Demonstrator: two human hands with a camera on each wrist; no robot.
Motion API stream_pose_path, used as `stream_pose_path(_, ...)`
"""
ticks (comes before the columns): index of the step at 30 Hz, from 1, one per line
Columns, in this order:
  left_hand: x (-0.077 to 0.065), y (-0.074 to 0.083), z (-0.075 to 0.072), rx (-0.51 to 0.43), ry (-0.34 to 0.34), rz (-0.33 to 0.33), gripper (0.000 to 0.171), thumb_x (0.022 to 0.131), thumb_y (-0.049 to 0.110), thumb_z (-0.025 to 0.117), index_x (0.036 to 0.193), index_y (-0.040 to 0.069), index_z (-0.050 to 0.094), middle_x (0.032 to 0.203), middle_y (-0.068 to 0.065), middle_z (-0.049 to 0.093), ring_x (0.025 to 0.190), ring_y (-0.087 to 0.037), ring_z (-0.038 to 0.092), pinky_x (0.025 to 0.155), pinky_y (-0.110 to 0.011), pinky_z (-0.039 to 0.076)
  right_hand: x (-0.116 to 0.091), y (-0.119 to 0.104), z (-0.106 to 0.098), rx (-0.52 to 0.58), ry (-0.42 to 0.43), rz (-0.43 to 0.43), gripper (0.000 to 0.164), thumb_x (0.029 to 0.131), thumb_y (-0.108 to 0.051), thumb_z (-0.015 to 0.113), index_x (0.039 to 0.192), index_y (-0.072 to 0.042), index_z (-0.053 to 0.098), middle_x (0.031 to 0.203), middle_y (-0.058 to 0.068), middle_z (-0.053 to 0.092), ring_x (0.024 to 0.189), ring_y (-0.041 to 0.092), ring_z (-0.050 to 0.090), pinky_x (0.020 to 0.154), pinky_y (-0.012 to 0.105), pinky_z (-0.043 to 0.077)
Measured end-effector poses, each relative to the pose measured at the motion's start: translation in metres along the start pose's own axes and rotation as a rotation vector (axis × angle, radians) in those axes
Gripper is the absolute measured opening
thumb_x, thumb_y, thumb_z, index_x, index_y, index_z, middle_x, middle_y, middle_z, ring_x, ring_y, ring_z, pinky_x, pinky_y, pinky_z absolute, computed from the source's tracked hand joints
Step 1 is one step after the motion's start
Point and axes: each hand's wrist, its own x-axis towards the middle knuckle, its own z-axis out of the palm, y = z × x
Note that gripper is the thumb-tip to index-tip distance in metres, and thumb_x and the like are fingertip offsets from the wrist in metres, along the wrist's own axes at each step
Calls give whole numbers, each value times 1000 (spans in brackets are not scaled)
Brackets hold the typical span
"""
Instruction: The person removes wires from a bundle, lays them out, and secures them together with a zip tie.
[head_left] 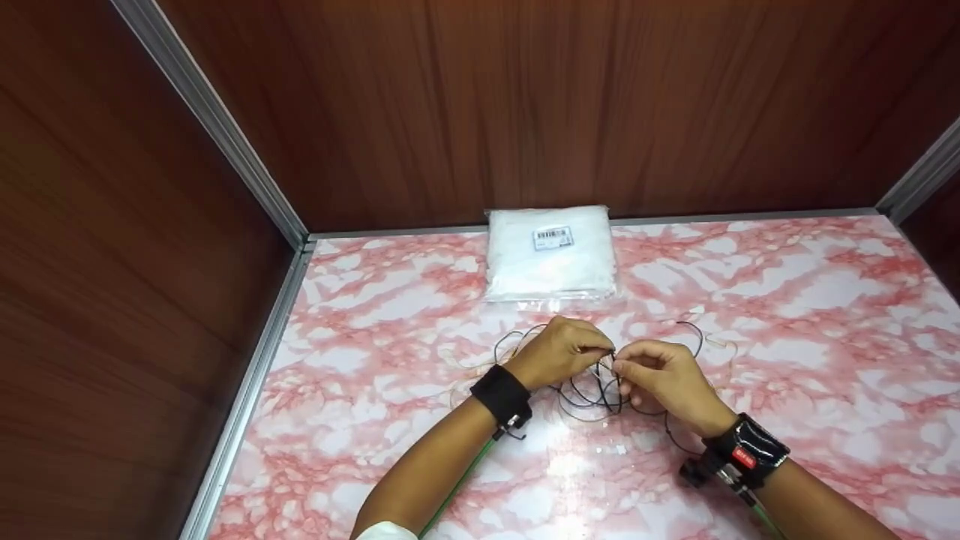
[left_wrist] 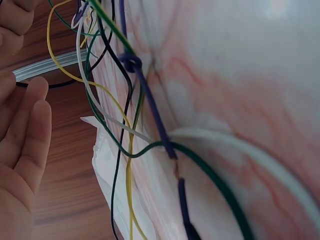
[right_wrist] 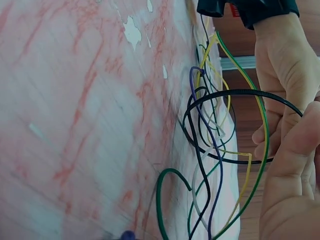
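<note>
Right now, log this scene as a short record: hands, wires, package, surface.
Left hand: pinches a black strand
Right hand: pinches a black strand, close beside the left hand
Wires: green, yellow, white, purple and black, loosely tangled under and around the hands; the purple one has a knot
Package: white contents, clear wrapper, barcode label; lies beyond the hands, near the back wall
Table: red-and-white marbled

Fingers [head_left: 594, 339] pinching black wire [head_left: 601, 386], white packet [head_left: 551, 266]

a looped black wire [right_wrist: 241, 92] runs between the pinching fingers [head_left: 596, 341]; below them, green, yellow, white and purple wires [left_wrist: 154, 111] lie loosely tangled, the purple one knotted.
</note>
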Motion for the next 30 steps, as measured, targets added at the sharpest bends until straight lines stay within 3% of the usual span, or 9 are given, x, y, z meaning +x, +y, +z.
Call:
stream_pose_path(3, -1, 0, 1, 23, -3, -3, 15, 92, 5, 64, 97, 11, 77, 92, 5, 70, 85, 5, 58, 76, -11, 45, 0, 1, 1, 22, 19, 29, 33, 87, -13, 72, 105, 12, 62, 80, 29, 63, 55, 19, 60, 50, 34, 53)
stream_pose_path(12, -5, -3, 1, 18, 20, -47, 13, 90, 3, 66, 96, 9, 77, 90, 3, 70, 82, 4, 57, 74, -11, 45, -3, -2, 4, -24, 20, -35, 30, 87, -13, 72, 102, 12, 63, 78, 27, 63, 57, 22, 61, 51, 36, 53)
stream_pose_path(21, -5, -2, 1, 21, 9, -17, 13, 91, 3, 65, 97, 6, 76, 92, -1, 71, 84, 3, 59, 76, -12, 45, -3, 1, 2, -17, 21, -6, 30, 88, -12, 71, 103, 13, 62, 84, 34, 61, 59, 21, 62, 53, 37, 54)
stream_pose_path(30, -4, -3, 1, 53, 0, -13, 15, 91, 3, 65, 97, 9, 76, 90, 0, 71, 83, 3, 59, 76, -10, 45, -2, 0, 3, -9, 19, -8, 27, 88, -11, 71, 102, 11, 63, 80, 30, 62, 58, 21, 62, 52, 36, 54)
